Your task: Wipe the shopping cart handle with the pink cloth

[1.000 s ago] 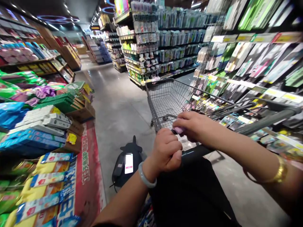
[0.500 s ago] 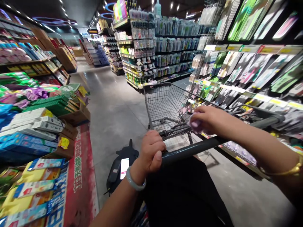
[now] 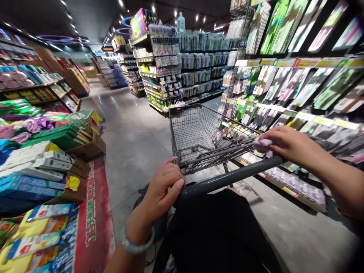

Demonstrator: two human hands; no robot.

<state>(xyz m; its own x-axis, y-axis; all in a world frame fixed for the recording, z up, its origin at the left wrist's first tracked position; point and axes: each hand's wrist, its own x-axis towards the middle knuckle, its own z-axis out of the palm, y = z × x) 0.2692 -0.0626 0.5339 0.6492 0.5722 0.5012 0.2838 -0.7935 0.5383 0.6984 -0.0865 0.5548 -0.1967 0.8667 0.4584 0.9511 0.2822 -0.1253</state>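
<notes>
A grey wire shopping cart (image 3: pixel 196 132) stands in a shop aisle in front of me, its basket bare. My left hand (image 3: pixel 163 187) grips the left end of the cart's dark handle bar (image 3: pixel 227 177), a pale bangle on the wrist. My right hand (image 3: pixel 280 142) rests on the right part of the bar and is closed around a small pale pink object (image 3: pixel 263 143). A black garment covers my body just below the bar.
Stacked boxed goods on a low display (image 3: pixel 42 167) line the left side. Hanging packets fill the shelves (image 3: pixel 298 87) on the right, close to the cart. More shelving (image 3: pixel 182 64) stands beyond the cart. The grey floor (image 3: pixel 133 129) runs ahead.
My right hand moved right along the bar, away from the left hand, still holding the pink object. The cart swung and the view shifted; the dark bag with a phone is now hidden.
</notes>
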